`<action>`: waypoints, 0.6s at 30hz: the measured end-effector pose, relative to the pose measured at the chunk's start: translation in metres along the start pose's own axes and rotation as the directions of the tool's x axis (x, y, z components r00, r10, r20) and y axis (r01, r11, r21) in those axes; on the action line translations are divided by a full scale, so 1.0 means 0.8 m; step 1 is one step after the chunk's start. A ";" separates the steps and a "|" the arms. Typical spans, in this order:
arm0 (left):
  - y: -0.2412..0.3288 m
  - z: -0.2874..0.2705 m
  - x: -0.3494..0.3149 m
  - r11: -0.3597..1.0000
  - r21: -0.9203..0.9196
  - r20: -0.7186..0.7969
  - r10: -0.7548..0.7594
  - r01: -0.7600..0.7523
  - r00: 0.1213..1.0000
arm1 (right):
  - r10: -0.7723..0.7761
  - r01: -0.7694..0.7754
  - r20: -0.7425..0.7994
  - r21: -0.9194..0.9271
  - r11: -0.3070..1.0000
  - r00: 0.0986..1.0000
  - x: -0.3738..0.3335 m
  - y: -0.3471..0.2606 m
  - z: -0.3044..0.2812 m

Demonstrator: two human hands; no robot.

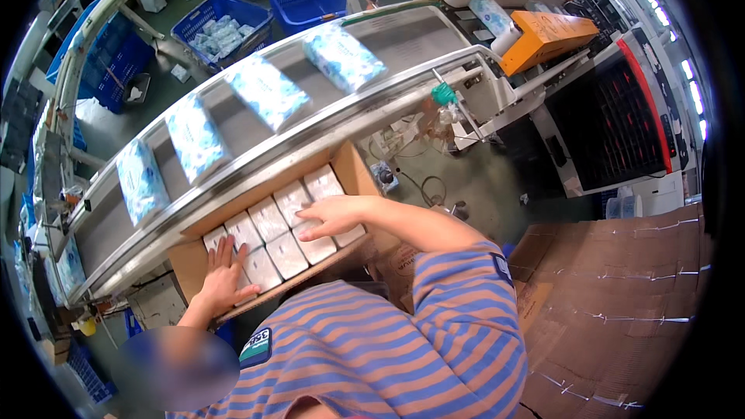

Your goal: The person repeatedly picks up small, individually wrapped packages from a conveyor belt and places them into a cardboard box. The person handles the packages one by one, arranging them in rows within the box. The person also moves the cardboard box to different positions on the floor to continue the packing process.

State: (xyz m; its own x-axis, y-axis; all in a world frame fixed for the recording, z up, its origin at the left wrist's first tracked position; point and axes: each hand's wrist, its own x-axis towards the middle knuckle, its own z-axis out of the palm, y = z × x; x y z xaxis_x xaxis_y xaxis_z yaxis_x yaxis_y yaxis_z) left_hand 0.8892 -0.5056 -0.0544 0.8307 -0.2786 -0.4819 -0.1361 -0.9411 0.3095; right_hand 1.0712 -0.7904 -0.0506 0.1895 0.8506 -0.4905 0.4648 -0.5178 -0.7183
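An open cardboard carton (358,174) sits in front of me beside the conveyor. Standing in it are several white-ended wrapped packs (268,219), pressed together in two rows. My left hand (223,278) lies over the carton's left end, fingers spread and resting on the packs there. Over the packs toward the right end, my right hand (340,216) is stretched flat, palm down. Neither hand grips anything. Beyond the carton, several blue-and-white soft packs (268,91) lie spaced out on the grey conveyor belt (235,133).
Orange-sided machinery (547,40) stands at the conveyor's far right, with another pack between its sides. Blue baskets (304,0) are on the floor beyond the belt, one holding loose packs (221,36). Flattened cardboard (613,302) is stacked at my right.
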 end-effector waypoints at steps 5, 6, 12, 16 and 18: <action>-0.002 0.012 0.051 0.985 0.160 -0.207 0.098 -0.066 0.973 | -0.150 0.257 -0.370 0.257 0.932 0.917 -0.048 0.007 -0.072; -0.006 0.022 0.061 0.981 0.179 -0.232 0.110 -0.069 0.966 | -0.094 0.221 -0.477 0.218 0.950 0.874 -0.043 0.011 -0.077; -0.041 0.050 0.076 0.982 0.174 -0.276 0.120 -0.074 0.954 | -0.370 0.271 -0.773 -0.263 0.926 0.514 -0.026 0.019 -0.059; -0.045 0.047 0.070 0.989 0.128 -0.341 0.117 -0.077 0.933 | -0.032 0.061 -0.986 -0.022 0.998 0.166 -0.078 0.063 -0.139; -0.053 0.052 0.055 0.991 0.133 -0.348 0.072 -0.027 0.935 | 0.057 -0.033 -0.974 0.051 0.998 0.218 -0.100 0.072 -0.130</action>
State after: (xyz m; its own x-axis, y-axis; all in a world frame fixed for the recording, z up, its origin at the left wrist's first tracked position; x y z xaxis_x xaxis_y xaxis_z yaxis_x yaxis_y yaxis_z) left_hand 0.9089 -0.4857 -0.1226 0.9545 -0.2615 -0.1432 -0.2289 -0.9505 0.2101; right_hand 1.1724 -0.8785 -0.0017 0.9105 0.2452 0.3330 0.4135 -0.5496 -0.7259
